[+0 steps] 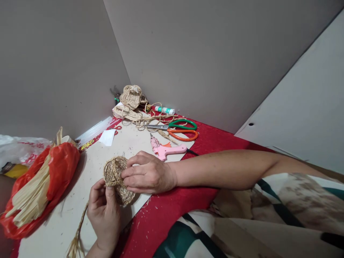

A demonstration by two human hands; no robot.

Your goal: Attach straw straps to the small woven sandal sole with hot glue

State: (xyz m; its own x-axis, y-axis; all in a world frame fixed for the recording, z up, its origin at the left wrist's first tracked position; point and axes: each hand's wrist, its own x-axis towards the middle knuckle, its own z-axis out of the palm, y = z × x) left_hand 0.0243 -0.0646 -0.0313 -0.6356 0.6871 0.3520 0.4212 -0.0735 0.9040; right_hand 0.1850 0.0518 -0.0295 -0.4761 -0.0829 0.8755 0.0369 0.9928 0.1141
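A coiled piece of braided straw cord (114, 171), made of rounded lobes, is held between both hands above the pale board. My left hand (104, 206) pinches its lower left edge between thumb and fingers. Over its right side lies my right hand (150, 172), fingers closed against the coils; the fingertips partly cover the middle. Near my left wrist a braided cord (82, 222) runs down to a frayed, loose end. Just beyond my right hand is a pink hot glue gun (169, 149) lying on its side.
Scissors with green and orange handles (174, 129) lie past the glue gun. Behind them are finished woven pieces (131, 96), loose cord and a white-green tube (165, 110). A red plastic bag (64, 165) with dried husks (33, 193) is at left. Grey walls (188, 53) close off the back.
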